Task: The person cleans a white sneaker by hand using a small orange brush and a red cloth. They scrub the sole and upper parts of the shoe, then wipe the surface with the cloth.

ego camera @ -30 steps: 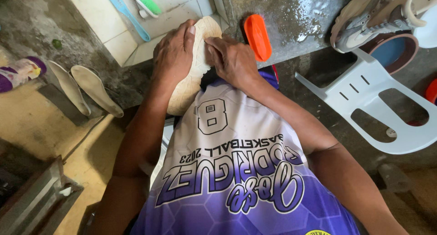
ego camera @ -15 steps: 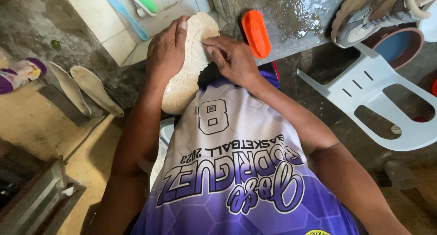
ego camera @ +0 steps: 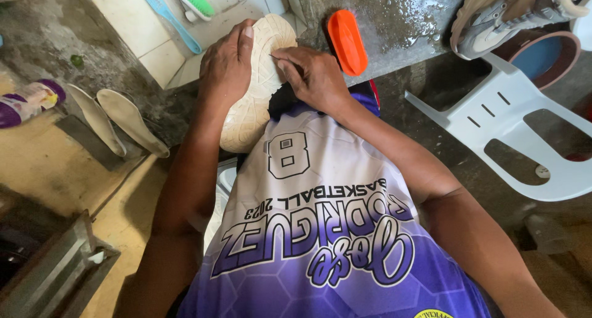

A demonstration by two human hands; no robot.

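Nearest the camera: white-and-purple jersey, both forearms reaching forward over it.

Shoe held sole-up against the person's front, toe pointing away toward the tiled basin. Cream sole, grooved tread showing; upper hidden underneath.

Left hand clasps the shoe from its left side, palm over the edge of the sole, fingers lying along it toward the toe. Right hand rests on the right side of the sole near the forefoot, fingertips pinched together and pressed to the tread; possibly gripping something small there, too fine to make out.

Left, on the floor: two pale insoles lying side by side, close together.

Just beyond the right hand: orange brush on the wet concrete ledge.

Right: white plastic chair, tipped over. Above it, a second shoe, grey and cream, resting at the ledge edge.

Farthest: blue toothbrush and green-bristled brush lying in the basin.
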